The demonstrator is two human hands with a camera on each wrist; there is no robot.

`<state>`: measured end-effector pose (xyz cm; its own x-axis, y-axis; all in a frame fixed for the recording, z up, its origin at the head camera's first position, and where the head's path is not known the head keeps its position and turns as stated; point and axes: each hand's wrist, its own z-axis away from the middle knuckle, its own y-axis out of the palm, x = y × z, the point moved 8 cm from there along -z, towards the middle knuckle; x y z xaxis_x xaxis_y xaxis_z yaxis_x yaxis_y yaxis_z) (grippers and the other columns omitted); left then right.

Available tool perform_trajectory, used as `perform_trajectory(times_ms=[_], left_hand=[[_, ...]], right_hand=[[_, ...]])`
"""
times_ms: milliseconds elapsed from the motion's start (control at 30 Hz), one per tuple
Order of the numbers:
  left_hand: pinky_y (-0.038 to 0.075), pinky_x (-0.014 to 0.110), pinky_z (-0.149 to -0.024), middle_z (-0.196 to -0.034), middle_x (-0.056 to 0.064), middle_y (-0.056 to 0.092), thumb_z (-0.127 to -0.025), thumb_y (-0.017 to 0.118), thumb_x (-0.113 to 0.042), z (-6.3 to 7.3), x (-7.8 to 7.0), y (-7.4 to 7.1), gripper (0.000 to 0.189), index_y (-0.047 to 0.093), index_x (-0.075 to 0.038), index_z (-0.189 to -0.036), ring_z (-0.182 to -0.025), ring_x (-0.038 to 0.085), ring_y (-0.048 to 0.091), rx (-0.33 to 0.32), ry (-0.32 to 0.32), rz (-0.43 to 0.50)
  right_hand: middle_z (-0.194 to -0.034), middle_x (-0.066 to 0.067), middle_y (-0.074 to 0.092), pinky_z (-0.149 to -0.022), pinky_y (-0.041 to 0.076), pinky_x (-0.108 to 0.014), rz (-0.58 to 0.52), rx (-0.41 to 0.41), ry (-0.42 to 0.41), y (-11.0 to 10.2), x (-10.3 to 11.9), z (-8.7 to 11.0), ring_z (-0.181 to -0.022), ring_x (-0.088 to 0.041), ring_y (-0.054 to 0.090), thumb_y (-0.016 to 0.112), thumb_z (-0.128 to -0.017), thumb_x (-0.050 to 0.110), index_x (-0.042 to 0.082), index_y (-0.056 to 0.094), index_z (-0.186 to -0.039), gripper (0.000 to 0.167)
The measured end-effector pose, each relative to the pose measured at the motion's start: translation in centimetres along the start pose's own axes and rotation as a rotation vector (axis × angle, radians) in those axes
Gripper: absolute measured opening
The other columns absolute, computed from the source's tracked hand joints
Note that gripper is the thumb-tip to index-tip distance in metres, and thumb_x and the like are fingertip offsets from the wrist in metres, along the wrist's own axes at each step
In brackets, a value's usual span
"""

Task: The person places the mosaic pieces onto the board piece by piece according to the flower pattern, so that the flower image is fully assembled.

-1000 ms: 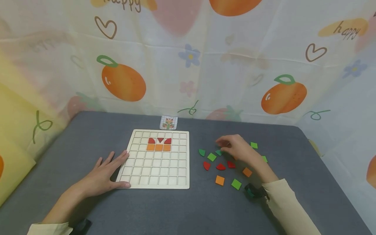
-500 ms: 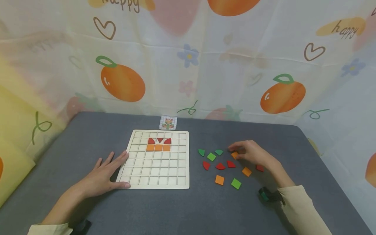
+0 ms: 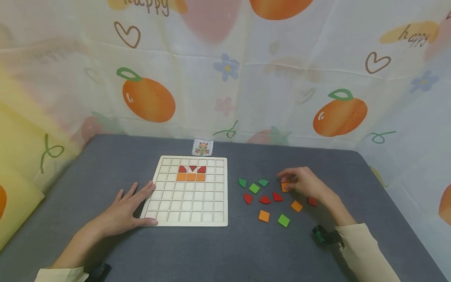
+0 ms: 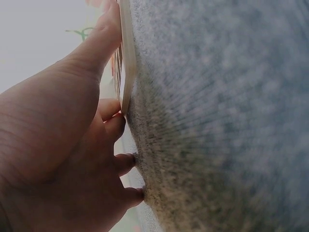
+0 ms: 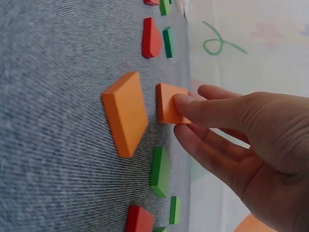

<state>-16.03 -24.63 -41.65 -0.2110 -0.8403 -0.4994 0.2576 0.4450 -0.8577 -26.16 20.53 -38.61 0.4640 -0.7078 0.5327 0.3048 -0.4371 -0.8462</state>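
In the head view a cream gridded board (image 3: 197, 205) lies on the table, with red pieces (image 3: 202, 169) in one row and orange squares (image 3: 191, 177) in the row below. Fingers spread, my left hand (image 3: 121, 211) rests at the board's left edge, its thumb on the near-left corner. My right hand (image 3: 304, 184) pinches an orange square tile (image 5: 167, 104) between thumb and fingers, to the right of the board. Part of that tile is covered by the thumb in the right wrist view. Another orange tile (image 5: 126, 113) lies just beside it.
Loose red pieces (image 3: 265, 199), dark green pieces (image 3: 263, 183) and light green squares (image 3: 283, 220) lie scattered between board and right hand. A small pattern card (image 3: 202, 147) sits behind the board. A fruit-printed cloth (image 3: 197, 98) hangs behind the table.
My right hand has moved right, away from the dark green pieces, to the orange tile and now pinches it. My left hand has stayed at the board.
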Motion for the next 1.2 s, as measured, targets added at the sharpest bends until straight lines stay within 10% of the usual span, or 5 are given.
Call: perform_trajectory(times_ms=[1200], left_hand=[[0.0, 0.073, -0.106, -0.161, 0.016, 0.02, -0.072, 0.072, -0.065, 0.1, -0.2, -0.1, 0.11, 0.028, -0.007, -0.155, -0.143, 0.054, 0.006, -0.002, 0.005, 0.02]], right_hand=[[-0.093, -0.006, 0.071, -0.077, 0.057, -0.034, -0.139, -0.06, -0.12, 0.8, 4.4, -5.2, -0.086, -0.02, 0.066, 0.071, -0.087, -0.002, -0.003, 0.068, -0.117, 0.031]])
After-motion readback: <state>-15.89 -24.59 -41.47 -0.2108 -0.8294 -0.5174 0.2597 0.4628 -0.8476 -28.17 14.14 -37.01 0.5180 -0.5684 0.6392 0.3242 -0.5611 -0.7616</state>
